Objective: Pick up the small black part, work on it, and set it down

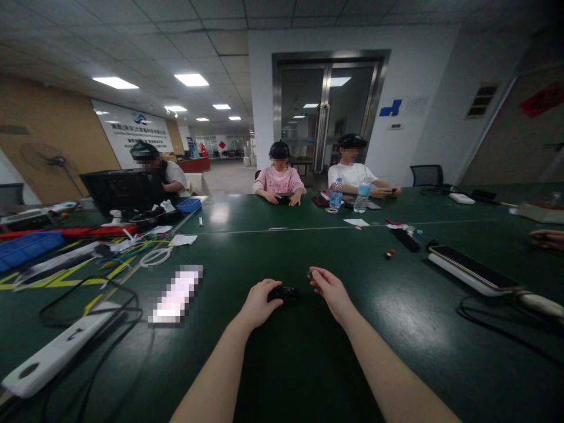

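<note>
My left hand rests on the dark green table, its fingers closed on a small black device. My right hand hovers just to the right of that device, fingers curled in a pinch round a tiny dark part at its fingertips. The black device lies between the two hands, partly hidden by the left fingers.
A white power strip with black cables lies at the left, and a phone on a white strip at the right. Small black parts lie beyond. Two people sit across the table with bottles. Another person sits at far left behind a monitor.
</note>
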`<control>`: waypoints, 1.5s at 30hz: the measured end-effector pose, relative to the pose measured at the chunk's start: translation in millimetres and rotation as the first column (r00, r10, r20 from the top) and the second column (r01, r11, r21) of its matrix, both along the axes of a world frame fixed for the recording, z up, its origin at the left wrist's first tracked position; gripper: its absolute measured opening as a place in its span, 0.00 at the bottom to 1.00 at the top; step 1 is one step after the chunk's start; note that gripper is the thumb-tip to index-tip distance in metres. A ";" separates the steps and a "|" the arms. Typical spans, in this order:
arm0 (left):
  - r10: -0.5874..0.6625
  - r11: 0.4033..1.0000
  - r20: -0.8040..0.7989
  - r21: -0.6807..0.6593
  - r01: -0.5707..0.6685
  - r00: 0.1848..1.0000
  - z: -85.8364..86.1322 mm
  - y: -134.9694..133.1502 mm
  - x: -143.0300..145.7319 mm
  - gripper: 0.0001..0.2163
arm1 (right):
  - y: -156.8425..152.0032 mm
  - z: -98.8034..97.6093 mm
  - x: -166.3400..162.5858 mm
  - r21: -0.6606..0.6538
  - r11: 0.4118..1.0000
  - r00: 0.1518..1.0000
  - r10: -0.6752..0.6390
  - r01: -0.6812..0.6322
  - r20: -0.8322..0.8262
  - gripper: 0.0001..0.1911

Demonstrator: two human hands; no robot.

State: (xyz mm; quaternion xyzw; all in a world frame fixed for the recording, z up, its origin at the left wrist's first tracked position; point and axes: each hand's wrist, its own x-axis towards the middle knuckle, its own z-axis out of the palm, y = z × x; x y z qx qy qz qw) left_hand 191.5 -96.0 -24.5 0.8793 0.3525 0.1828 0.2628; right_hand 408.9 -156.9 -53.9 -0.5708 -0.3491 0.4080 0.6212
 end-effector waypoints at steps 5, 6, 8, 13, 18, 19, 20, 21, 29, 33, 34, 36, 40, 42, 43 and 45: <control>0.007 1.000 0.009 -0.003 -0.007 1.000 -1.9 1.0 0.8 0.20 | -1.8 1.7 0.9 0.003 0.999 0.993 -0.038 0.038 -0.108 0.19; 0.009 1.000 0.011 -0.010 -0.009 1.000 -0.9 0.6 0.6 0.21 | -2.3 2.4 1.0 0.001 0.999 0.991 -0.042 0.042 -0.126 0.19; 0.012 1.000 0.012 -0.027 -0.012 1.000 1.5 -0.7 0.2 0.21 | -3.2 3.5 1.6 0.002 0.999 0.988 -0.047 0.048 -0.150 0.20; 0.042 0.997 0.020 -0.072 -0.040 0.999 4.4 -2.7 -1.2 0.21 | -2.4 2.2 4.0 0.011 0.998 0.985 -0.057 0.060 -0.164 0.20; 0.051 0.995 0.028 -0.086 -0.049 0.998 1.9 -2.5 -2.5 0.21 | -2.9 1.7 6.7 0.004 0.998 0.991 -0.060 0.060 -0.121 0.22; 0.051 0.995 0.030 -0.091 -0.048 0.998 1.4 -2.3 -2.8 0.21 | -3.3 1.8 7.3 0.004 0.998 0.993 -0.055 0.056 -0.106 0.22; 0.051 0.994 0.033 -0.097 -0.048 0.998 0.9 -2.1 -3.0 0.21 | -3.6 1.8 7.8 0.006 0.999 0.995 -0.048 0.049 -0.091 0.22; 0.049 0.994 0.034 -0.104 -0.046 0.998 0.5 -1.8 -3.2 0.21 | -3.9 1.6 8.2 0.009 0.999 0.996 -0.046 0.047 -0.079 0.23; 0.037 0.993 0.038 -0.113 -0.032 0.999 -0.2 -1.3 -3.6 0.22 | -3.5 0.3 6.6 -0.006 1.000 0.999 -0.027 0.027 -0.020 0.23; 0.032 0.995 0.040 -0.096 -0.028 0.999 0.4 -1.1 -3.2 0.21 | -3.4 0.3 3.2 -0.011 1.000 1.000 -0.019 0.019 0.002 0.24; 0.033 0.995 0.039 -0.097 -0.029 0.999 0.8 -1.2 -3.3 0.21 | -3.6 0.4 2.0 -0.008 1.000 1.000 -0.018 0.019 0.019 0.24; 0.035 0.994 0.036 -0.104 -0.031 0.999 2.1 -1.8 -3.7 0.21 | -4.3 1.0 -1.0 -0.005 1.000 0.998 -0.005 0.006 0.060 0.22; 0.035 0.995 0.043 -0.099 -0.031 0.998 4.4 -4.2 -4.5 0.21 | -5.4 4.3 -12.0 0.007 0.995 0.974 0.101 -0.104 0.201 0.18; 0.042 0.995 0.049 -0.093 -0.037 0.998 4.6 -5.2 -4.6 0.21 | -5.1 6.2 -19.2 -0.005 0.987 0.941 0.157 -0.163 0.298 0.17; 0.046 0.995 0.051 -0.092 -0.041 0.998 4.4 -5.5 -4.6 0.21 | -4.8 6.9 -22.9 -0.015 0.982 0.921 0.182 -0.189 0.343 0.16; 0.046 0.995 0.058 -0.089 -0.041 0.997 3.5 -5.5 -4.5 0.21 | -4.0 7.9 -29.5 -0.035 0.974 0.883 0.218 -0.224 0.415 0.16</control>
